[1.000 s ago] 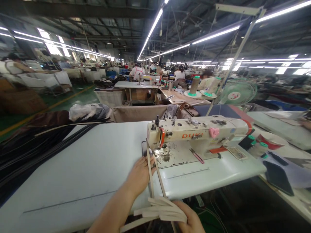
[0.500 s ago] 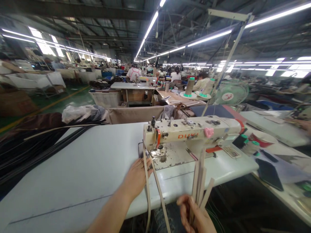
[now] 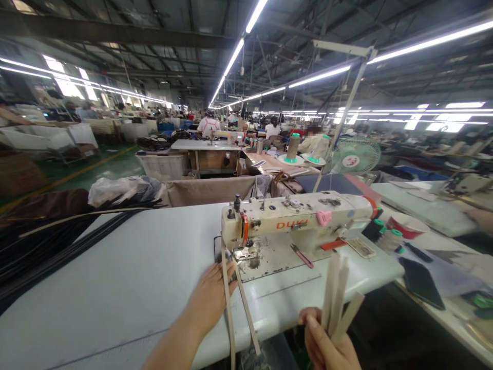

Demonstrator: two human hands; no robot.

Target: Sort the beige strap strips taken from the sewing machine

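My left hand (image 3: 211,288) lies flat on the white sewing table, fingers stretched out toward the needle area of the sewing machine (image 3: 296,218). One narrow beige strap (image 3: 228,308) hangs down across its fingers, and a second beige strap (image 3: 246,313) runs down just right of them. Both straps lead up to the needle end, where the fingertips partly hide what is beneath. At the table's front edge, my right hand (image 3: 327,336) is closed around a bunch of beige strips (image 3: 336,293) whose ends stick upward.
Pink-handled snips (image 3: 302,257) lie on the machine bed. Black strips (image 3: 57,252) cover the table's left side. Thread cones (image 3: 293,148) and a green fan (image 3: 356,155) stand behind, with a dark phone (image 3: 421,282) at right. Other people sit at distant machines.
My right hand has moved right with the strips, which have swung away from the machine. My left hand stays near the needle. The lower end of the right strap now shows.
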